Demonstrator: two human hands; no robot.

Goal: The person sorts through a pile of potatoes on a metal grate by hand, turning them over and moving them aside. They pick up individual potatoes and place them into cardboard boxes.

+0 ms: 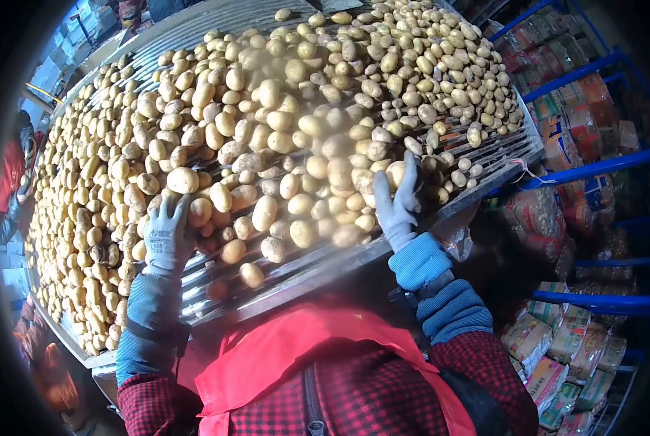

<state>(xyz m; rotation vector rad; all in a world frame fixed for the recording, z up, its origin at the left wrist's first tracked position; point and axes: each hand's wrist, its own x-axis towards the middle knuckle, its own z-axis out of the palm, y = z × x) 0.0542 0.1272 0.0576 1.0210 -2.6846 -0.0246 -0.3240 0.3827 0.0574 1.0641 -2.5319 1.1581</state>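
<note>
Many potatoes point(265, 213) cover a large slatted metal table point(267, 294). My left hand point(167, 234), in a grey glove, has its fingertips against a pale potato point(182, 180) near the front of the pile; whether it grips that potato I cannot tell. To the right, my right hand point(398, 201), also gloved, is spread with thumb and fingers apart beside potatoes near the table's front right edge. A potato point(395, 174) lies between its thumb and forefinger, and no grip on it shows.
Blue metal rails point(601, 168) run along the right, with stacked bags and boxes point(547, 381) behind them. A person in red point(10, 174) stands at the left edge, and another person's orange clothing point(62, 378) shows lower left.
</note>
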